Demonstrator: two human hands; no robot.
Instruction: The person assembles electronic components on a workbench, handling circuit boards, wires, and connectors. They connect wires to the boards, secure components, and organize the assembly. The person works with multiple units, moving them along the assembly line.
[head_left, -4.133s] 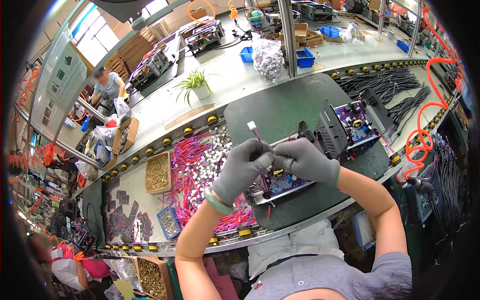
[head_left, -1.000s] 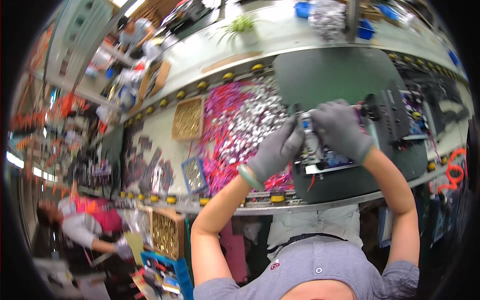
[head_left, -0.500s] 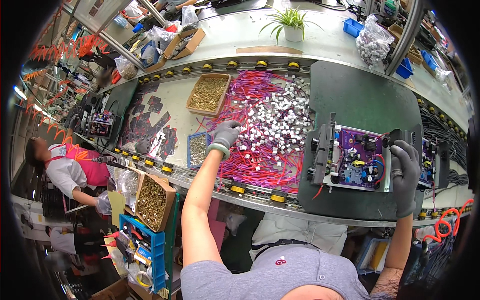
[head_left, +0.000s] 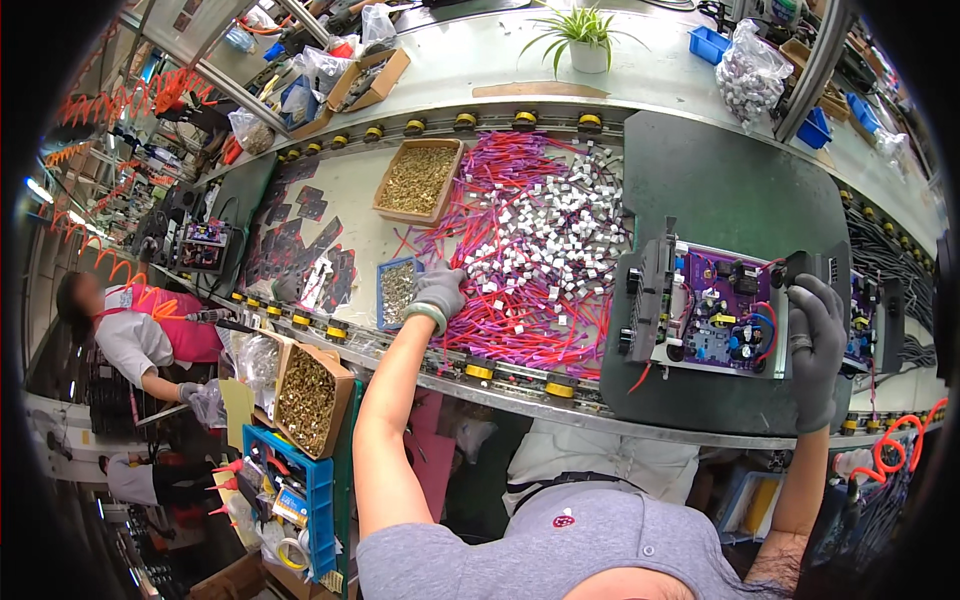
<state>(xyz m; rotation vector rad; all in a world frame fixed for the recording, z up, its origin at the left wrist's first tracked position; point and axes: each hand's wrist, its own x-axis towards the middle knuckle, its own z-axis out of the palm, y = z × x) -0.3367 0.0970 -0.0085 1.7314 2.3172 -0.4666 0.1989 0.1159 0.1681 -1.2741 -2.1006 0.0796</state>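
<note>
Now picking: left gloved hand (head_left: 438, 290) down on the heap of purple-red wires with white plugs (head_left: 540, 250), fingers curled, pinch unclear. Right gloved hand (head_left: 815, 335) gripping the right edge of the purple circuit board in its black frame (head_left: 715, 310). Probably calls for one wire lifted free and carried right.

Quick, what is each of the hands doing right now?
Left hand: curled, reaching into the pile of purple wires; hold cannot be told.
Right hand: closed on the edge of the circuit board assembly.
</note>
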